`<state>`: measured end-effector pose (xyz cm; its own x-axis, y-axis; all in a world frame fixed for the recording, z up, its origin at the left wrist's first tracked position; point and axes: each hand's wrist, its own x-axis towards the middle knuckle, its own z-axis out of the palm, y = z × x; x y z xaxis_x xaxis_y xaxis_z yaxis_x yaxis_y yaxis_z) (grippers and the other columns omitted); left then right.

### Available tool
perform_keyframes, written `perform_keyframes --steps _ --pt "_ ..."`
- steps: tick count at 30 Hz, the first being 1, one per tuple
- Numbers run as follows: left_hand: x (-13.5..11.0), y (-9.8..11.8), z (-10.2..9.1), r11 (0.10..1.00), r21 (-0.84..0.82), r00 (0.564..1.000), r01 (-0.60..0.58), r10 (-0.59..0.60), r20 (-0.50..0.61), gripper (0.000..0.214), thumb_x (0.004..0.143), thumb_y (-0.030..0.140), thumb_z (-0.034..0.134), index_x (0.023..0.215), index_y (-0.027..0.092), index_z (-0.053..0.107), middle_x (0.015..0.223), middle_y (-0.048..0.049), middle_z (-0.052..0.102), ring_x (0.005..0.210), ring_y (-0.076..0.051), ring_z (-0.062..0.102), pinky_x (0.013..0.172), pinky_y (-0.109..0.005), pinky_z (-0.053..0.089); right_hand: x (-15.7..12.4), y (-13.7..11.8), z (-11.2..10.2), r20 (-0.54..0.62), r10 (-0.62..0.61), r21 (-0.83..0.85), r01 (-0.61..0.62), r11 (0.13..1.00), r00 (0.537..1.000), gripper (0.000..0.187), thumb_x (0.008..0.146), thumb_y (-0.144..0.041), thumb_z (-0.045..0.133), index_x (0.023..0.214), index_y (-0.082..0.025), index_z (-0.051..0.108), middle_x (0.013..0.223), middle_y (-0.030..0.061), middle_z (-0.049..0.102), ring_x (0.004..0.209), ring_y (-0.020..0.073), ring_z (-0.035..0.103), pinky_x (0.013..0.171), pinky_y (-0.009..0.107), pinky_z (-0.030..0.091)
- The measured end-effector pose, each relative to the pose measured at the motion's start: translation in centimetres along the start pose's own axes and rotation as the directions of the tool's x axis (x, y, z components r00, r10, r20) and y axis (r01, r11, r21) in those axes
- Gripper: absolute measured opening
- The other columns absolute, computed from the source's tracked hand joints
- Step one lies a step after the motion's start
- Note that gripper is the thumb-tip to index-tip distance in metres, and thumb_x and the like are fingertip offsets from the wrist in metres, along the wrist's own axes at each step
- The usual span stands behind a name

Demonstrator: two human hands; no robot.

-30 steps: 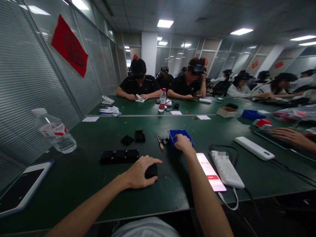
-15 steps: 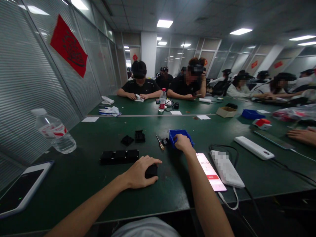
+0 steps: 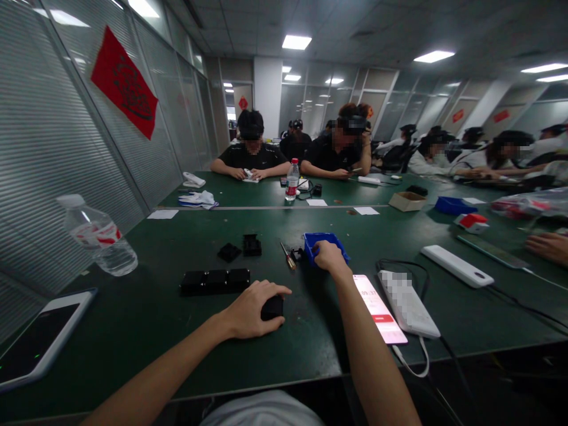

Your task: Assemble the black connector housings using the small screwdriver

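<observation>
My left hand (image 3: 256,309) is closed around a small black boxy part (image 3: 272,307) resting on the green table, its fingers over the top and the thumb along the near side. My right hand (image 3: 329,257) reaches into a blue bin (image 3: 339,240) with curled fingers; their tips and whatever they touch are hidden. Just left of the bin lie a screwdriver (image 3: 288,258) and a small black piece (image 3: 298,254). A row of black square blocks (image 3: 215,280) is beside my left hand. Farther back sit two loose black parts, a flat one (image 3: 229,252) and an open-looking one (image 3: 252,244).
A lit phone (image 3: 377,313) and a white power bank (image 3: 408,305) with cables lie by my right forearm. At left are a water bottle (image 3: 100,239) and a tablet-like device (image 3: 42,337). Co-workers sit across the table; another person's hand (image 3: 548,247) shows at right.
My two hands stay in the same places, with the black part still under the left. The other person's hand at the far right has shifted slightly rightward.
</observation>
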<state>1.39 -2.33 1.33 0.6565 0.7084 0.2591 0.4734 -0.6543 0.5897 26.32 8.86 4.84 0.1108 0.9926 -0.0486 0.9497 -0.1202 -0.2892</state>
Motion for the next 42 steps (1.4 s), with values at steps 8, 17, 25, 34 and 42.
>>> perform_keyframes --steps 8,17,25,34,42 --pt "0.0 0.0 0.0 1.0 0.01 1.0 0.001 -0.001 0.0 0.052 0.083 0.024 0.073 0.132 0.024 0.056 0.117 -0.0051 0.069 0.105 -0.025 0.063 0.097 -0.041 0.046 0.1 0.1 0.2 0.006 -0.005 -0.007 0.005 1.0 1.0 0.043 0.08 -0.003 0.063 0.12 -0.015 0.075 0.12 0.0212 0.073 0.118 0.0352 0.068 0.096 0.037 0.052" --pt "0.0 -0.1 0.1 1.0 0.009 1.0 0.004 -0.004 -0.007 0.053 0.083 0.025 0.073 0.133 0.025 0.056 0.118 -0.0046 0.069 0.108 -0.025 0.064 0.1 -0.041 0.046 0.2 0.1 0.2 -0.011 0.011 0.019 -0.01 1.0 1.0 0.044 0.079 -0.003 0.064 0.12 -0.017 0.075 0.116 0.0179 0.075 0.118 0.0325 0.068 0.097 0.034 0.051" --pt "0.0 0.1 -0.1 1.0 0.005 1.0 -0.018 0.018 -0.012 0.056 0.081 0.025 0.074 0.133 0.024 0.054 0.119 -0.007 0.068 0.106 -0.027 0.063 0.099 -0.044 0.047 0.2 0.1 -0.3 -0.073 0.015 0.073 -0.009 0.997 0.997 0.046 0.077 -0.002 0.063 0.119 -0.017 0.074 0.121 0.0153 0.073 0.116 0.0311 0.068 0.096 0.034 0.05" --pt "-0.1 -0.4 0.0 0.999 0.005 0.983 -0.052 0.052 -0.175 0.062 0.082 0.031 0.076 0.138 0.023 0.051 0.135 -0.0125 0.055 0.125 -0.03 0.055 0.109 -0.047 0.046 -0.2 -1.5 -1.0 -0.262 -0.141 0.655 0.283 0.7 0.955 0.037 0.067 -0.01 0.063 0.102 -0.013 0.071 0.093 0.0066 0.072 0.078 0.0178 0.067 0.068 0.026 0.05" --pt "0.1 -0.8 0.1 0.994 0.035 0.898 -0.102 0.107 -0.427 0.023 0.096 0.026 0.061 0.118 0.02 0.061 0.109 -0.0078 0.065 0.102 -0.022 0.064 0.093 -0.037 0.053 -1.6 -3.0 -0.3 -0.1 -0.602 0.981 0.181 0.075 0.792 0.05 0.059 -0.009 0.081 0.105 -0.021 0.065 0.094 0.0006 0.066 0.078 0.0121 0.06 0.064 0.021 0.052"
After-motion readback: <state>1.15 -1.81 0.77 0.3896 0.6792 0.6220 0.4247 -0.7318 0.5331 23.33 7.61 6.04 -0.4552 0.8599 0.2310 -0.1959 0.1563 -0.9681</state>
